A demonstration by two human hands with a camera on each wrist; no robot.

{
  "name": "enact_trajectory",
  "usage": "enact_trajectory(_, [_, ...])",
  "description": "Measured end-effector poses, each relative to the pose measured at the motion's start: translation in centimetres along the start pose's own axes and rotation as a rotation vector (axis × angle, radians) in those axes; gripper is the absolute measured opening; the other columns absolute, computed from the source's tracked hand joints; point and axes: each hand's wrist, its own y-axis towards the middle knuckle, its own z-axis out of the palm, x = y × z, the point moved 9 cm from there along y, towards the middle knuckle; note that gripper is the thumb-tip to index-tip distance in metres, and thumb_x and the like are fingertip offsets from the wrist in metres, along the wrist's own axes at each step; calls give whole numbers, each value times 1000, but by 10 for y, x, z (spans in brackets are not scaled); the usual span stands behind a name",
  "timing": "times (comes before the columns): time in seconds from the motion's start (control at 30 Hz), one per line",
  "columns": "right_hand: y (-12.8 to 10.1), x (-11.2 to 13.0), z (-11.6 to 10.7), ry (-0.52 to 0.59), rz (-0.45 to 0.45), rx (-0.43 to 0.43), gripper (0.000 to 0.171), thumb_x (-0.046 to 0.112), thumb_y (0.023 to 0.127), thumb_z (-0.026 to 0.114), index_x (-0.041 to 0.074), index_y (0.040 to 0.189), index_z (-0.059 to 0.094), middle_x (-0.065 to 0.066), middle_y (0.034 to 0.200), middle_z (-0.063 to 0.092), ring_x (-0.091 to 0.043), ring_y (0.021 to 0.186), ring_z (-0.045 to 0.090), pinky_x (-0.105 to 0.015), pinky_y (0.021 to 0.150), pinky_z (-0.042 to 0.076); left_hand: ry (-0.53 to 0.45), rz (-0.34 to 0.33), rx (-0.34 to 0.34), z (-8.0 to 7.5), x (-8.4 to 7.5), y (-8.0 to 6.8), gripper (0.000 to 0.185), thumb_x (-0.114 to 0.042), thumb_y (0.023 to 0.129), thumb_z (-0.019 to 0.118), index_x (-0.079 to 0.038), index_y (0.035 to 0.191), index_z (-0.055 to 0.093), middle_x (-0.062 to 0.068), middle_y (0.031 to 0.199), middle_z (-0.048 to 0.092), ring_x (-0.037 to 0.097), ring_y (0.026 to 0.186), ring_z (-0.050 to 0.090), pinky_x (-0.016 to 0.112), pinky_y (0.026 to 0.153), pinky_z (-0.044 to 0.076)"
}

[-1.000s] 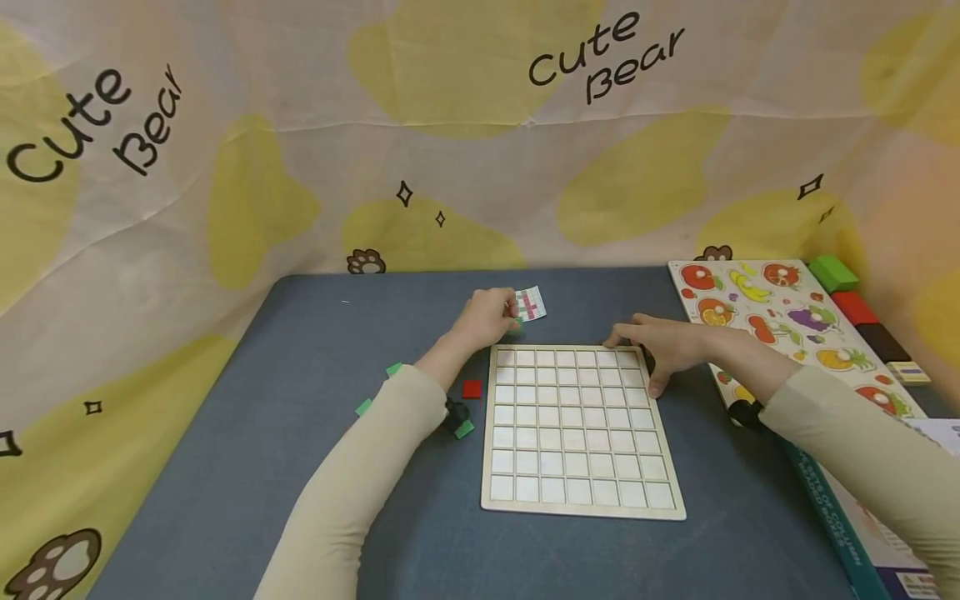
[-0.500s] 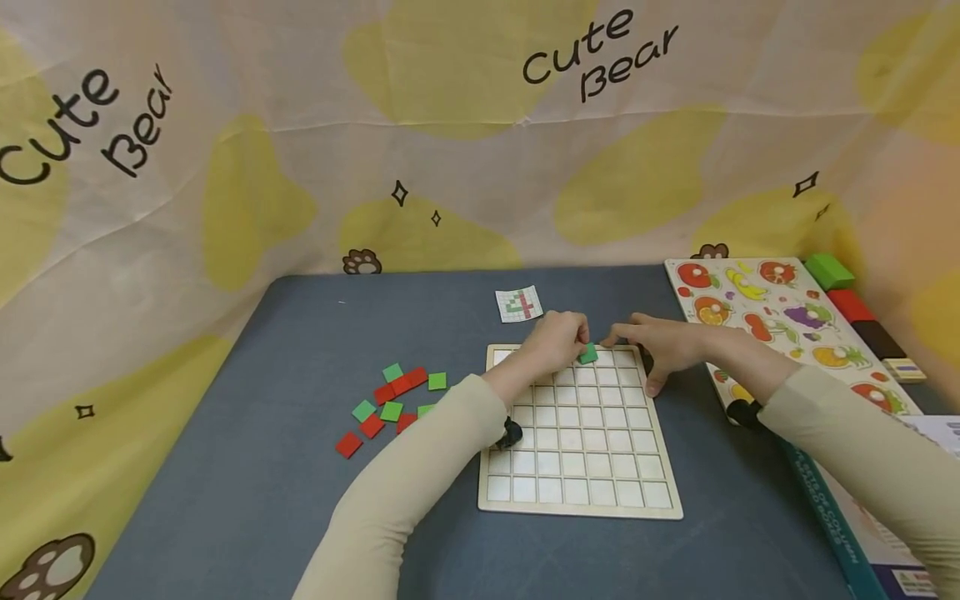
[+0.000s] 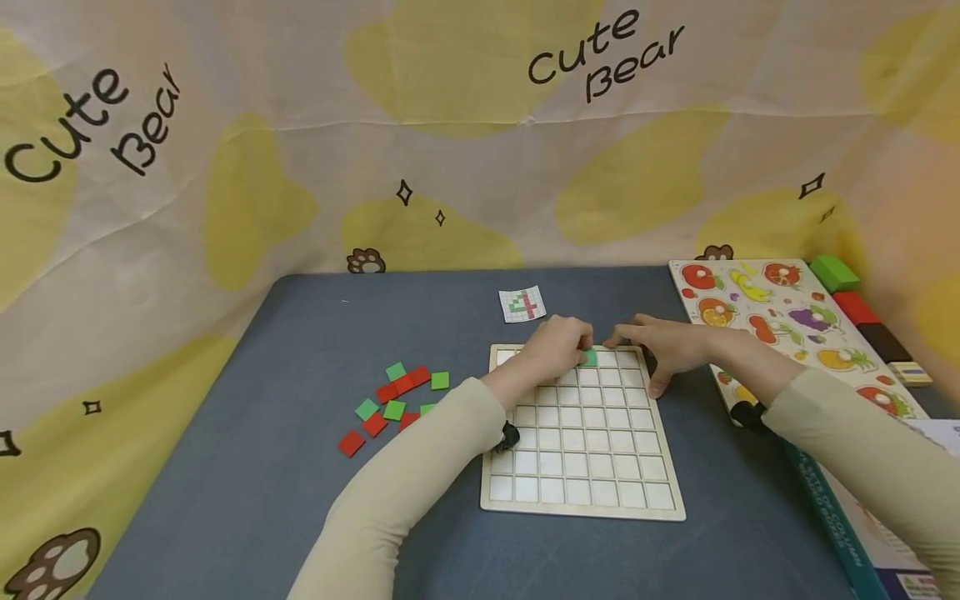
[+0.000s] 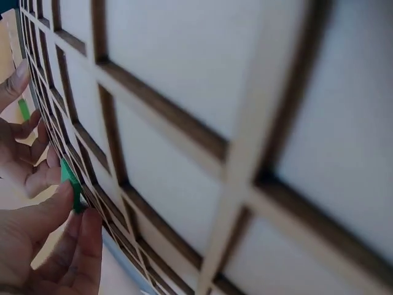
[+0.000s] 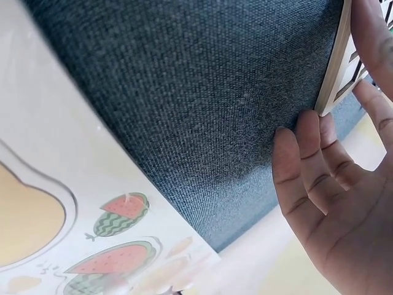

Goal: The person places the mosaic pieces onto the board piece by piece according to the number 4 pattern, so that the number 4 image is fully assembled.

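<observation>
Two hands mid-frame: left hand (image 3: 561, 346) pinches green tile (image 3: 589, 357) on grid board (image 3: 582, 483); right hand (image 3: 663, 347) (fingers relaxed) steadies board's corner. Backdrop reads "Cute Bear".

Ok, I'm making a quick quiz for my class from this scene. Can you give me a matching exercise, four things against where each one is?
Things:
1. green tile
2. pattern card
3. loose red and green tiles
4. fruit puzzle

Places:
A. on the mat beyond the grid board's far edge
B. on the mat left of the board
C. right of the board, by the right hand
D. in the board's top row, under the left hand's fingertips

Pairs: 1-D, 2-A, 3-B, 4-C
</observation>
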Motion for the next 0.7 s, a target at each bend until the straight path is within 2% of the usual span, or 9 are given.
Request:
enact_trajectory(0.07, [0,1,0,-1,-2,0,84,24,68,90,17,140,47,-17,124,42,-30,107,48,-37,79,46,27,20,6,0,1,-1,15,-18,91,70,-12,104,76,3,107,70,15,97,63,26,84,52])
enact_trajectory(0.17, [1,0,0,0,-1,4,84,24,68,89,17,140,47,-18,125,41,-31,108,48,-37,80,47,54,69,56,-1,6,-2,24,-19,92,70,-15,115,75,5,113,65,17,102,59,27,87,52])
enact_trajectory(0.23, [2,0,1,4,0,6,83,23,69,89,18,141,47,-19,127,41,-33,111,49,-39,80,49,21,111,101,-3,13,-2,30,-19,93,68,-17,123,71,7,118,64,20,104,57,30,88,52])
enact_trajectory(0.3, [2,-1,1,4,4,6,83,23,69,89,19,141,47,-19,128,41,-35,113,49,-40,82,50,-27,129,133,-11,25,-5,36,-19,95,65,-18,131,65,8,127,64,24,118,56,33,100,49])
enact_trajectory(0.33, [2,-2,1,4,6,6,83,22,69,89,19,141,47,-19,128,41,-36,115,50,-41,82,50,-49,129,140,-16,32,-7,38,-18,96,64,-18,134,63,8,131,64,26,122,55,36,102,48])
enact_trajectory(0.47, [1,-2,2,0,4,-3,81,20,69,89,20,139,48,-19,129,41,-37,116,50,-41,83,50,-106,57,146,-45,70,-21,39,-15,96,63,-17,135,62,9,136,64,28,130,57,41,109,45])
enact_trajectory(0.57, [1,-2,2,2,2,-7,81,19,69,89,21,139,48,-18,128,41,-35,112,50,-40,82,49,-114,-3,167,-62,101,-40,34,-14,94,66,-14,129,67,12,127,68,28,119,65,41,100,51])
enact_trajectory(0.7, [0,-1,1,5,-1,-9,81,18,69,89,21,139,48,-18,127,41,-32,108,49,-39,80,49,-136,-41,234,-71,136,-69,33,-13,92,69,-13,124,69,11,127,69,29,121,63,44,101,51])
